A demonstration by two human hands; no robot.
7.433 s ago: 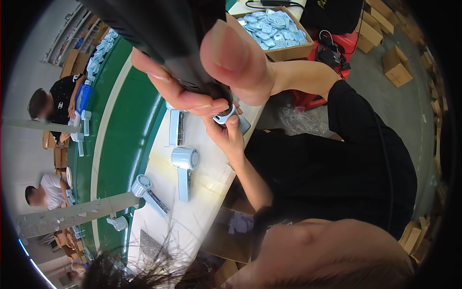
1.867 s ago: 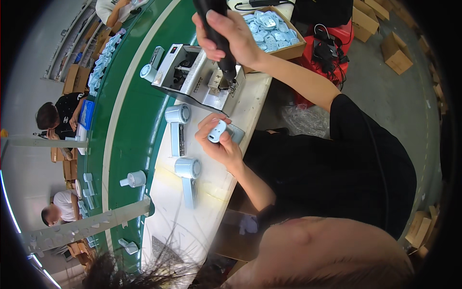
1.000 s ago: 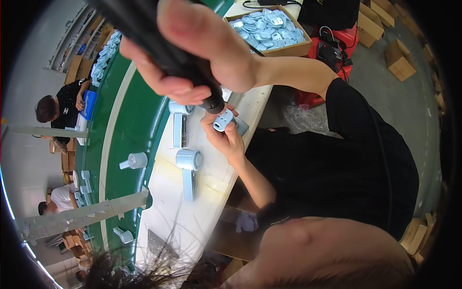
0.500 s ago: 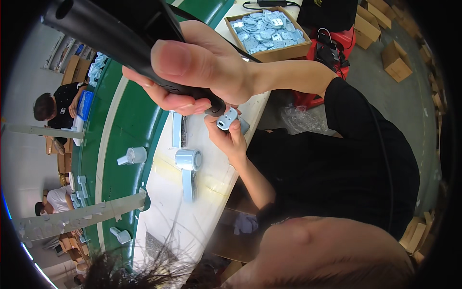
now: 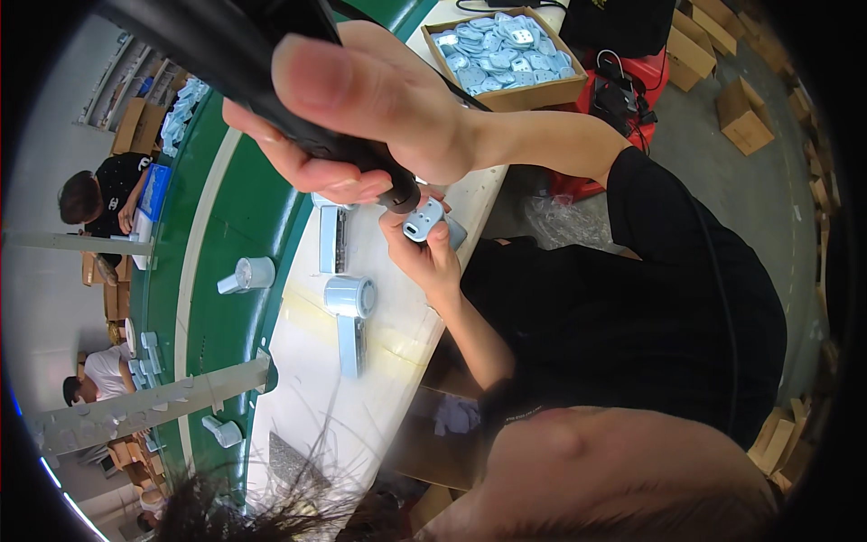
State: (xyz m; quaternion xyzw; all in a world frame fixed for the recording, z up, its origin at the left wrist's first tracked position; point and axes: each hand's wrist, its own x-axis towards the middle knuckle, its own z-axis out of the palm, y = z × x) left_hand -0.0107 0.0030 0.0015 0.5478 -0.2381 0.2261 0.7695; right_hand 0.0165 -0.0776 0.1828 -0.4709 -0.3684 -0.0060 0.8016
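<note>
My right hand (image 5: 388, 117) fills the upper middle, close to the camera, and grips a long black power tool (image 5: 226, 45) whose tip points down at a small light-blue plastic part (image 5: 421, 219). My left hand (image 5: 432, 264) holds that part just below the tip, above the white bench (image 5: 307, 406). Two light-blue handled units (image 5: 348, 300) (image 5: 332, 237) lie on the bench to the left of my left hand.
A green conveyor belt (image 5: 244, 194) runs along the bench's far side and carries a light-blue unit (image 5: 248, 273). A cardboard box of light-blue parts (image 5: 506, 54) stands at the top. Two other people (image 5: 108, 190) (image 5: 99, 384) work at the far left. Cardboard cartons (image 5: 745, 113) sit on the floor.
My right hand has brought the black tool from the bench fixture up close to the camera and over the part. The unit on the belt has travelled along it. My left hand keeps the part.
</note>
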